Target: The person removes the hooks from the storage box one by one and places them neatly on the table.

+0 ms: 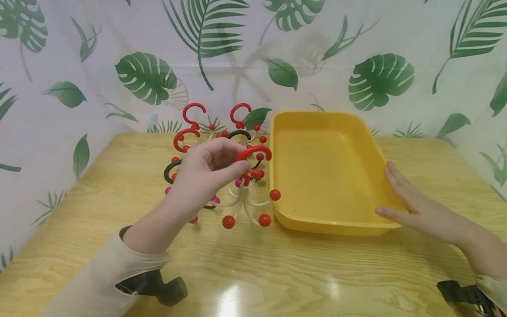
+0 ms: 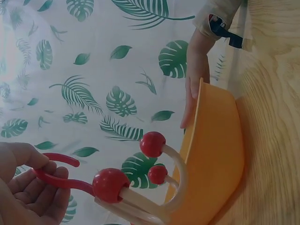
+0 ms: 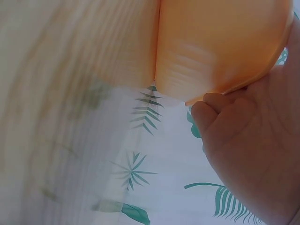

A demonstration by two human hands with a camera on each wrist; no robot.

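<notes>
My left hand (image 1: pixel 202 169) pinches the red hook (image 1: pixel 259 151) of a hanger with curved cream arms tipped by red balls (image 1: pixel 264 220). In the left wrist view, thumb and fingers close around that hook (image 2: pixel 58 182), and the arms point away from the palm. The hanger is just left of a yellow tray (image 1: pixel 336 223); whether it touches the table cannot be told. On the tray's right rim rests my right hand (image 1: pixel 420 211), its fingers fairly straight and the thumb spread apart. In the right wrist view, the right hand (image 3: pixel 253 145) lies against the tray's edge.
Behind and under my left forearm stand several similar hangers, some with red hooks (image 1: pixel 194 113), others with black hooks (image 1: pixel 169 171) and pink balls. They sit on a wooden table (image 1: pixel 317 268). A leaf-patterned cloth (image 1: pixel 237 39) covers the wall behind.
</notes>
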